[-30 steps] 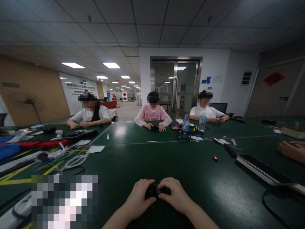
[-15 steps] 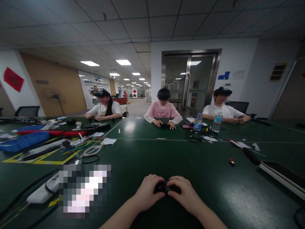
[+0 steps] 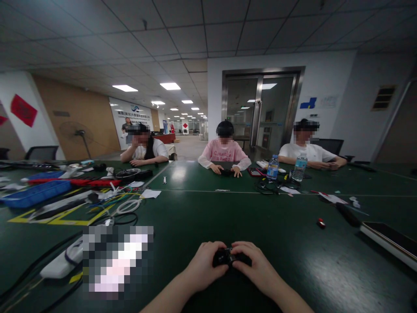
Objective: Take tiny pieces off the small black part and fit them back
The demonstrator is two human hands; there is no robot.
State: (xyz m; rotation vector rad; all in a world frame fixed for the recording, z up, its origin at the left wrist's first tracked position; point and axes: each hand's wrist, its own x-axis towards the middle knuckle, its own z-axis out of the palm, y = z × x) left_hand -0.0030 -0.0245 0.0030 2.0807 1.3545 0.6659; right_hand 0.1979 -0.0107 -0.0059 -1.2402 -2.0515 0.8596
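Observation:
Low over the green table [image 3: 182,217], a small black object [image 3: 222,258] with rounded ends sits between my two hands; its exact kind is not clear. My left hand [image 3: 204,264] is closed on its left end, thumb at the near side and fingers at the far side. On the opposite end, the fingers and thumb of my right hand [image 3: 252,263] pinch it. My fingertips almost meet at its middle and cover part of it. A tiny shiny detail shows near the centre.
At left lie a white power strip [image 3: 61,261], a blurred-out bright panel [image 3: 120,263], coiled cables [image 3: 128,205] and a blue tray [image 3: 37,194]. To the right are a small red item [image 3: 321,223] and a white-edged slab [image 3: 387,239]. Bottles [image 3: 273,167] and three seated people are across the table.
The black object and my hands stay nearly in place, with slightly more of the object showing. Across the table, the person at left has raised a hand to the head. The view shifts slightly.

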